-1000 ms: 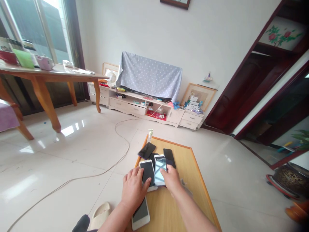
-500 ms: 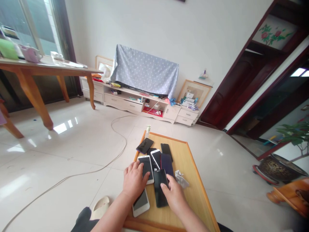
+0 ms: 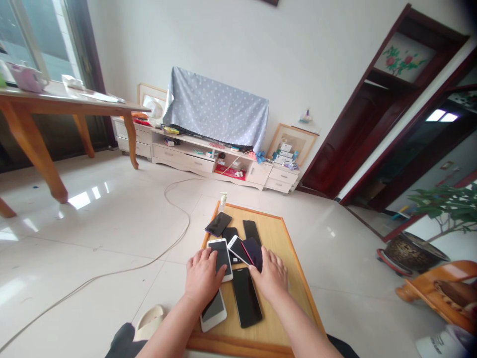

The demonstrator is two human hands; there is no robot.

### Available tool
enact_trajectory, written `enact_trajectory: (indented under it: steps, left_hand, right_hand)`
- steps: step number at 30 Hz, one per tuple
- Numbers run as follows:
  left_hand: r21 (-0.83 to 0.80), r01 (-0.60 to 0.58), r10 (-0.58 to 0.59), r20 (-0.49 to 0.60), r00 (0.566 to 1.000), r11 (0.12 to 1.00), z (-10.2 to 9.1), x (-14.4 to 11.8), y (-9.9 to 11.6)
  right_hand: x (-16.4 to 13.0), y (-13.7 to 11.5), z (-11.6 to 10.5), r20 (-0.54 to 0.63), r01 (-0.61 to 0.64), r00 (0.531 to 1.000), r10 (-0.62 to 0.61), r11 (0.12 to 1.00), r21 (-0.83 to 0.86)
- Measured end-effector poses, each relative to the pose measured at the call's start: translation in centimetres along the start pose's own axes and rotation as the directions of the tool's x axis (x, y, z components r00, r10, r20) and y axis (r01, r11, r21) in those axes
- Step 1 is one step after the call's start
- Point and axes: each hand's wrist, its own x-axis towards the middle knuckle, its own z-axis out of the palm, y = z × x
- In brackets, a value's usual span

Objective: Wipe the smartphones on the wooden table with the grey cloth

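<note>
Your left hand [image 3: 203,276] lies flat, fingers [image 3: 215,264] loosely spread, on the white phone [image 3: 220,252]. Your right hand [image 3: 273,275] rests fingers together on the dark purple phone [image 3: 253,250], beside a black phone [image 3: 246,304] on the counter [image 3: 288,303].

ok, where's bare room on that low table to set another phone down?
Bare wood along the low table's right edge, beside the right hand, and the far right corner past the black phone. The left half is crowded: phones overlap around the left hand on the white phone.
</note>
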Motion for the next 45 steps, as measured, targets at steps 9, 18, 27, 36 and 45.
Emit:
enact_trajectory:
  steps: [9,18,27,36,45]
  left_hand:
    - [-0.003,0.02,-0.02,0.025,0.999,1.0,0.0,0.4,-0.3]
    - [0.0,0.034,-0.034,0.048,0.998,0.999,-0.2,0.5,-0.3]
    - [-0.034,0.055,-0.053,0.061,0.997,0.998,0.1,0.8,-0.7]
    - [-0.038,0.047,-0.045,0.056,0.997,0.998,0.2,0.8,-0.7]
    - [-0.041,0.051,-0.048,0.07,0.996,0.998,-0.3,1.1,-0.5]
  right_hand:
    - [4.1,-2.1,1.4,0.12,-0.069,0.99,0.076,0.996,-0.055]
    - [8.8,-4.3,1.4,0.145,-0.176,0.973,0.18,0.984,-0.039]
    - [5.7,-7.4,1.2,0.08,-0.038,0.996,0.041,0.999,-0.037]
    - [3.3,-8.5,0.6,0.109,0.045,0.993,-0.053,0.996,0.071]
    - [1.1,-7.8,0.2,0.112,0.083,0.99,-0.092,0.993,0.08]
